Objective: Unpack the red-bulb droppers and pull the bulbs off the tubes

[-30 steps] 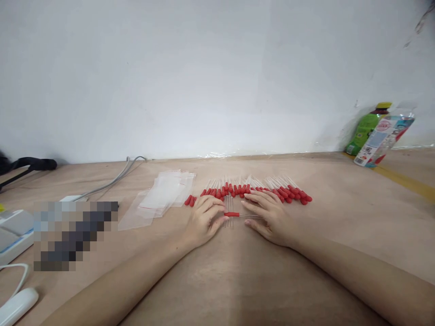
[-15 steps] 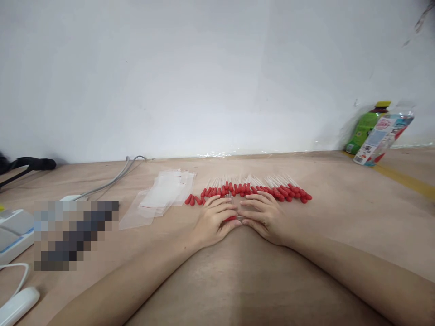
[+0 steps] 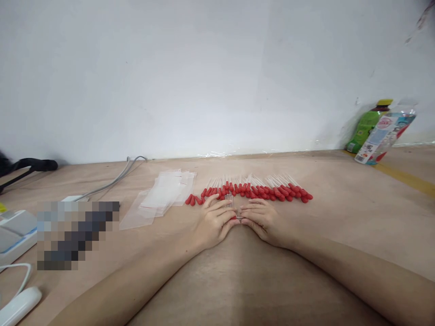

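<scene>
My left hand (image 3: 215, 224) is closed in a pinch around a red rubber bulb (image 3: 234, 218), only part of which shows. Facing it, my right hand (image 3: 263, 222) pinches a thin clear glass tube (image 3: 239, 218) that meets the bulb between my fingertips; most of the tube is hidden by the fingers. Just beyond the left fingers lie several loose clear tubes (image 3: 230, 199). Behind both hands stretches a row of droppers (image 3: 278, 192), red bulbs toward me and pale tubes pointing at the wall. A few red bulbs (image 3: 192, 199) lie at the row's left end.
Clear zip bags (image 3: 159, 194) lie in an overlapping pile on the left. Farther left are a blurred-out dark object (image 3: 79, 235), a white power strip (image 3: 16, 233) and a grey cable (image 3: 115, 179). Two bottles (image 3: 369, 127) lean at the wall on the right.
My right fingers have drawn closer together and down slightly, uncovering more red bulbs behind them. The red bulb in my left hand is more covered, and the loose tubes show more.
</scene>
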`<state>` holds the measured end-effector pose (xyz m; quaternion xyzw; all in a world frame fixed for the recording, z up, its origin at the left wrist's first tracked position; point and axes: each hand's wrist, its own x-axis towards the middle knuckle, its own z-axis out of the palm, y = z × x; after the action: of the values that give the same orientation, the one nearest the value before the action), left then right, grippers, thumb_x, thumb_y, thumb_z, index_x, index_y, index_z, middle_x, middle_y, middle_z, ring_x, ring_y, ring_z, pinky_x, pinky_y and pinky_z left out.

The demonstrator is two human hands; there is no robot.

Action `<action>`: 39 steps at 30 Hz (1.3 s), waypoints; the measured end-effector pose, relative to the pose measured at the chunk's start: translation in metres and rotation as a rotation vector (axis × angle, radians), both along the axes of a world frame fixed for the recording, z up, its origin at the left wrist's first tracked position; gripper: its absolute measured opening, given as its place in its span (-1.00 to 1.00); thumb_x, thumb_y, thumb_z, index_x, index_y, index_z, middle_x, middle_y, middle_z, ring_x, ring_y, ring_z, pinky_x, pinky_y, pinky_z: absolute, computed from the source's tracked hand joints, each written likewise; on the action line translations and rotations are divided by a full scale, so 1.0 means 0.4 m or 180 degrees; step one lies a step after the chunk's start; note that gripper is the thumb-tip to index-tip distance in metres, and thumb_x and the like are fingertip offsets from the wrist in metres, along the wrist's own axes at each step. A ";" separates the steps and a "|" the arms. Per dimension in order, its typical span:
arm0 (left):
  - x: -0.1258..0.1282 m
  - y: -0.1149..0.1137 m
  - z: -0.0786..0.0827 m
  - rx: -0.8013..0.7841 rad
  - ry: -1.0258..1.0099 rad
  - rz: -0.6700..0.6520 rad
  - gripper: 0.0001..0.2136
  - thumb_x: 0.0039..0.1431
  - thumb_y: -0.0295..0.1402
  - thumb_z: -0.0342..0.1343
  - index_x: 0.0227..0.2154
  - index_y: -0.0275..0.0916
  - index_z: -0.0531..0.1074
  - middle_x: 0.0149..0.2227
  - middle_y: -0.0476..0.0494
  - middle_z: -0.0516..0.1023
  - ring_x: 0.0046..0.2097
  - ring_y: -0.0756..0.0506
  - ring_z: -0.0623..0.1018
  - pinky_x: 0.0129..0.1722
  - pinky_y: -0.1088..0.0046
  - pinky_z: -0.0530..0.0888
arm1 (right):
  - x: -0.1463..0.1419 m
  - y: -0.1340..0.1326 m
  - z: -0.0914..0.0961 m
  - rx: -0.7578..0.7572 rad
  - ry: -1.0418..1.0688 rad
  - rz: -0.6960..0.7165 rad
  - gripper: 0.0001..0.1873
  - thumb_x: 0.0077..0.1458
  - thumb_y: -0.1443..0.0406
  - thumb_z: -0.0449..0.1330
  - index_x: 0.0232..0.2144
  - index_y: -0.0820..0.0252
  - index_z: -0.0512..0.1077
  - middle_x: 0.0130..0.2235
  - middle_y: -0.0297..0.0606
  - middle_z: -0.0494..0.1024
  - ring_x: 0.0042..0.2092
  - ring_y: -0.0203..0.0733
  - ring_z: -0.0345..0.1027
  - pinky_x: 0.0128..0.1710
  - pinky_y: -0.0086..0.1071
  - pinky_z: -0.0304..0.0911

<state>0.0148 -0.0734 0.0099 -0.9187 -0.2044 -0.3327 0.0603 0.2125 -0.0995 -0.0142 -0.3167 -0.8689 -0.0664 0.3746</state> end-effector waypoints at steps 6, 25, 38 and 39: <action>0.000 -0.010 0.005 -0.0008 0.0045 0.0022 -0.89 0.14 -0.38 0.02 -0.35 -0.19 0.45 -0.29 -0.03 0.58 -0.07 -0.10 0.49 0.17 0.10 0.01 | -0.002 -0.012 0.009 0.0054 -0.0053 0.0023 -0.84 0.14 0.36 0.01 -0.32 0.21 0.39 -0.30 -0.24 0.54 -0.23 -0.29 0.41 -0.12 -0.31 0.22; -0.011 -0.011 0.003 0.0004 0.0053 -0.0088 -0.88 0.16 -0.35 0.02 -0.36 -0.18 0.45 -0.28 -0.03 0.59 -0.08 -0.11 0.50 0.17 0.12 -0.02 | 0.024 -0.012 -0.016 0.0670 0.0007 0.0116 -0.75 0.06 0.43 0.08 -0.17 0.20 0.36 -0.20 -0.20 0.53 -0.10 -0.23 0.37 -0.05 -0.28 0.28; -0.021 -0.010 -0.007 0.0109 -0.0198 -0.0316 -0.94 0.11 -0.37 0.09 -0.39 -0.22 0.43 -0.32 -0.01 0.59 -0.12 -0.09 0.52 0.15 0.17 0.03 | 0.024 -0.020 -0.004 0.0814 0.0042 0.0253 -0.75 0.03 0.46 0.11 -0.18 0.24 0.38 -0.19 -0.20 0.53 -0.08 -0.24 0.36 -0.03 -0.30 0.26; -0.028 -0.008 -0.007 0.0094 -0.0194 -0.0297 -0.94 0.11 -0.37 0.08 -0.39 -0.22 0.43 -0.32 -0.01 0.59 -0.12 -0.09 0.52 0.14 0.18 0.05 | 0.028 -0.019 -0.002 0.0822 0.0042 0.0252 -0.75 0.03 0.47 0.11 -0.19 0.24 0.39 -0.19 -0.20 0.53 -0.08 -0.24 0.36 -0.03 -0.29 0.26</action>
<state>0.0038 -0.0768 0.0070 -0.9156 -0.1581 -0.3659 0.0520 0.2239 -0.1072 -0.0151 -0.2317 -0.8624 -0.1608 0.4204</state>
